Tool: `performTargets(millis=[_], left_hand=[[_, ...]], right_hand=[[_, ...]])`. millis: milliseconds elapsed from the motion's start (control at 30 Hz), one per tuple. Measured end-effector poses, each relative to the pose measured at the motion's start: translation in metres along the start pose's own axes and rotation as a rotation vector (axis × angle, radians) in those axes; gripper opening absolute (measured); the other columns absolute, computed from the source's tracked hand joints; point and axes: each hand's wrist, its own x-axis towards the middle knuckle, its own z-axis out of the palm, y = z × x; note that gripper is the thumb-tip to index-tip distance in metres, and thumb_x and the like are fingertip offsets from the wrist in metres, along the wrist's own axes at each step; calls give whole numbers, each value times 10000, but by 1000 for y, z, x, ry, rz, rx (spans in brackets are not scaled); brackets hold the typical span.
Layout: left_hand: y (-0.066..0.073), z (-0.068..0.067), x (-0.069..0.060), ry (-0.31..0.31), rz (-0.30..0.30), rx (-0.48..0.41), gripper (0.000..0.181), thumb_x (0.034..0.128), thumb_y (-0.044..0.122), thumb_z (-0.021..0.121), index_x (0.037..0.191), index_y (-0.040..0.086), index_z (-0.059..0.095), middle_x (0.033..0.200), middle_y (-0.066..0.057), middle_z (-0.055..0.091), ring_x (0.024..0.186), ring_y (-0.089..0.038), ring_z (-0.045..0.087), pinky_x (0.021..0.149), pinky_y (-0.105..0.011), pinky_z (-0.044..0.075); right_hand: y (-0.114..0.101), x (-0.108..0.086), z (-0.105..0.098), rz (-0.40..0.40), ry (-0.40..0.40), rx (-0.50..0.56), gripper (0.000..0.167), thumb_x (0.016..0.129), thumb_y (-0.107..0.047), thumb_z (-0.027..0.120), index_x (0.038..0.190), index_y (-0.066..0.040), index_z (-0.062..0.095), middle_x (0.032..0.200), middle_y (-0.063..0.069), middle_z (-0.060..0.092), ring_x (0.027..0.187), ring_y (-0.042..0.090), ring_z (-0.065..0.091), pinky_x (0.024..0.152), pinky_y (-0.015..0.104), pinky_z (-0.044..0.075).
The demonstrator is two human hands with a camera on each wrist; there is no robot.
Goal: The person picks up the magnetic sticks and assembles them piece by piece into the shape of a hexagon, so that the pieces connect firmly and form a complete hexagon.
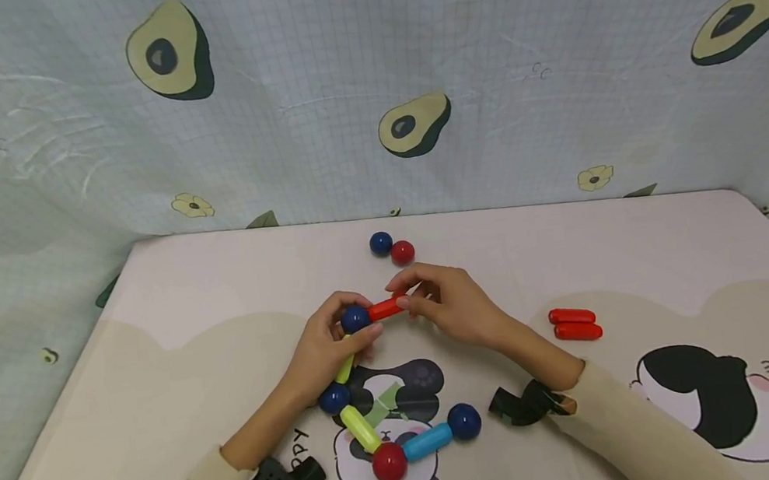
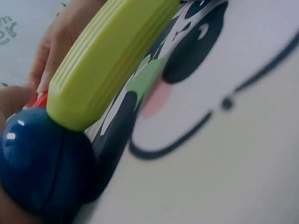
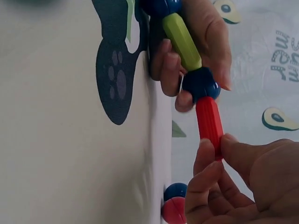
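Red rod (image 1: pixel 385 309) was the piece between your hands; all places here run from it. Its near-left end met the upper blue ball (image 1: pixel 355 319). Weakest spot, in my judgement, was that joint: a sideways pull or twist by one hand against the other could have parted it. Could not tell how firmly it was seated.

Second risk: raising the ball end too fast might have dragged the rest of the chain, breaking a lower joint. That chain ran from the ball toward you, below the red rod: upper green rod (image 1: pixel 345 368), lower blue ball (image 1: pixel 334 398), lower green rod (image 1: pixel 360 429), red ball (image 1: pixel 390 462), light-blue rod (image 1: pixel 428 442), end blue ball (image 1: pixel 464 422).

Your right hand (image 1: pixel 451 305) lay just right of the red rod, thumb and fingertips pinching its free end. Your left hand (image 1: pixel 325 348) lay to its left, fingers and thumb curled round the upper blue ball.

Beyond the red rod on the worktop (image 1: pixel 234 279), a loose blue ball (image 1: pixel 381 243) and loose red ball (image 1: pixel 402 252) sat near your right fingers; a stray knuckle could have set them rolling. Well right of it: two loose red rods (image 1: pixel 579 331), side by side.
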Motion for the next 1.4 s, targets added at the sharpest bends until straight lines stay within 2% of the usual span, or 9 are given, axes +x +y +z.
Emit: performTargets(millis=[133, 233, 333, 500, 667, 767, 1033, 1200, 1400], left_hand=[[0, 4, -1, 45, 23, 32, 264, 907, 159, 669, 1105, 46, 535, 714, -122, 557, 545, -233, 537, 515, -231, 426], [-1, 5, -1, 66, 33, 40, 245, 909, 160, 665, 1106, 54, 564, 724, -121, 568, 541, -237, 541, 515, -235, 418], [-3, 4, 0, 80, 37, 37, 228, 910, 147, 661, 1112, 60, 598, 750, -134, 586, 551, -233, 552, 532, -231, 450], [-4, 3, 0, 94, 40, 12, 227, 906, 124, 666, 1118, 55, 623, 823, -146, 610, 583, -236, 593, 590, -270, 535], [-4, 3, 1, 94, 50, -16, 241, 897, 117, 678, 1125, 53, 631, 903, -142, 621, 609, -245, 623, 613, -294, 553], [-4, 3, 1, 94, 66, -21, 243, 893, 104, 680, 1126, 53, 633, 922, -138, 622, 619, -252, 631, 618, -297, 555], [-5, 3, 1, 95, 85, -20, 243, 892, 89, 679, 1127, 50, 634, 934, -139, 614, 628, -264, 637, 627, -299, 556], [-5, 3, 0, 94, 85, -15, 241, 894, 94, 677, 1127, 52, 633, 935, -136, 615, 630, -257, 632, 624, -296, 555], [-6, 3, 0, 94, 86, -7, 243, 894, 100, 678, 1128, 52, 632, 938, -137, 621, 628, -256, 630, 626, -299, 555]], right_hand=[[-2, 2, -1, -19, -33, -2, 225, 899, -78, 665, 1122, -104, 660, 988, -19, 662, 754, 171, 638, 613, 290, 492], [-3, 3, -4, -24, -24, -14, 221, 902, -73, 661, 1120, -101, 661, 981, -26, 664, 770, 163, 640, 641, 296, 512], [-2, 5, -8, -17, 43, -25, 207, 906, -83, 659, 1111, -109, 664, 971, -25, 665, 777, 162, 644, 649, 315, 516], [5, 12, -15, 19, 184, -65, 202, 904, -121, 668, 1105, -144, 662, 1059, -17, 650, 845, 161, 633, 666, 326, 520], [14, 20, -17, 72, 249, -109, 230, 901, -141, 677, 1129, -161, 652, 1149, 46, 597, 920, 199, 621, 682, 326, 527], [19, 25, -16, 74, 249, -123, 264, 896, -135, 683, 1156, -149, 640, 1181, 82, 563, 921, 212, 618, 703, 327, 537], [30, 35, -15, -29, 189, -155, 323, 870, -33, 689, 1184, -84, 632, 1221, 76, 541, 835, 200, 600, 767, 323, 518], [35, 39, -13, -18, 154, -165, 343, 872, -27, 682, 1204, -91, 625, 1226, 82, 549, 852, 212, 597, 807, 340, 504], [38, 43, -10, -23, 144, -162, 261, 872, -26, 684, 1115, -114, 646, 1143, 44, 589, 885, 215, 618, 841, 343, 500]])
